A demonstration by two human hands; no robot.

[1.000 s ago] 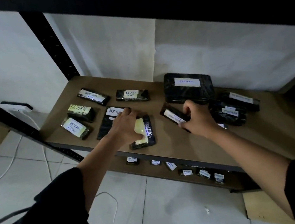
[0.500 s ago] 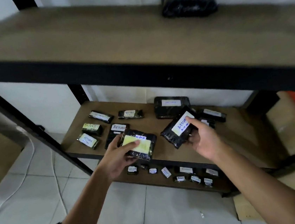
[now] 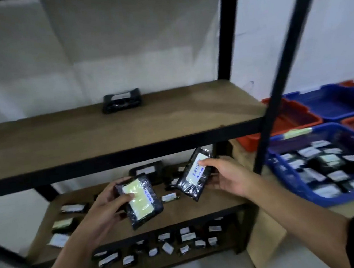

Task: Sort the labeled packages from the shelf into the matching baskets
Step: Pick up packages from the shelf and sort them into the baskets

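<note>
Both packages have been lifted off the middle shelf (image 3: 180, 212) since a second ago. At centre-left, a yellow-labelled package (image 3: 140, 200) is gripped by the left hand (image 3: 108, 204); at centre, a white-labelled one (image 3: 195, 174) is pinched by the right hand (image 3: 225, 178) — the filled blue basket (image 3: 333, 198) now shows at right, so drop-off likely follows.

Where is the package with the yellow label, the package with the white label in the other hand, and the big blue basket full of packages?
yellow-label package (image 3: 140, 200), head view, on its yellow label.
white-label package (image 3: 193, 176), head view, on its white label.
blue basket (image 3: 342, 197), head view, on its near rim.
</note>
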